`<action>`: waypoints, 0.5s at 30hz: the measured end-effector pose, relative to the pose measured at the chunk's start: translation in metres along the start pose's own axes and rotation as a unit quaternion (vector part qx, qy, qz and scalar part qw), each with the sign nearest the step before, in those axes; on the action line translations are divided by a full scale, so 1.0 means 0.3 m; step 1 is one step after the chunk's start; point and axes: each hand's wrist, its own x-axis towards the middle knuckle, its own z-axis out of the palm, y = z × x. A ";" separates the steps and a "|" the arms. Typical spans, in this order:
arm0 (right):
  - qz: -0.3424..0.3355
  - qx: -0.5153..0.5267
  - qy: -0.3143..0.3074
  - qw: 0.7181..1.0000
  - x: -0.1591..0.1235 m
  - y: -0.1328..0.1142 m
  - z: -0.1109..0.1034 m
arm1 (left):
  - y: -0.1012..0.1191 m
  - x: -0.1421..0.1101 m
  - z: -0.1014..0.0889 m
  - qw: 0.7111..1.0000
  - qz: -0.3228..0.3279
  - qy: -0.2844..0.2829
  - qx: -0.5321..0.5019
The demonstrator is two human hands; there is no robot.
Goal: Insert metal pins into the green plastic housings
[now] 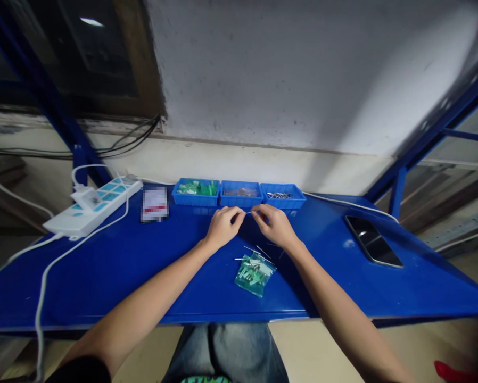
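Observation:
My left hand (pixel 224 225) and my right hand (pixel 274 225) meet above the blue table, each closed in a pinch. Between their fingertips runs a thin pale rod (pixel 250 212), too small to make out its exact kind. Below them lies a small clear green plastic bag (pixel 252 287) with several white and metallic pieces in or on it. Several thin metal pins (pixel 263 251) lie loose by its upper edge. Just beyond my hands stand three blue bins: the left bin (pixel 195 200) holds green pieces, the middle bin (pixel 241 201) small brownish ones, the right bin (pixel 286 204) shiny metal pins.
On the left, a white power strip (pixel 97 207) with a plug and trailing white cable rests on the blue table (pixel 115 276). A blurred white and red packet (pixel 154 204) lies beside the bins. At right is a dark phone (pixel 372 242). Blue frame posts flank the table, with a wall behind.

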 end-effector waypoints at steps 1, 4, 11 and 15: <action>-0.016 -0.016 -0.004 1.000 -0.002 0.000 -0.009 | 0.001 0.001 -0.001 1.000 -0.004 -0.008 0.001; -0.058 -0.037 0.029 0.997 -0.002 0.009 -0.043 | 0.011 0.003 -0.004 0.998 -0.012 -0.067 0.014; 0.157 -0.110 0.241 0.952 0.056 0.138 -0.098 | 0.068 -0.010 -0.016 0.967 0.084 -0.237 0.036; 0.233 -0.013 0.070 0.970 -0.002 0.196 -0.105 | 0.094 -0.012 -0.009 0.950 0.109 -0.292 0.032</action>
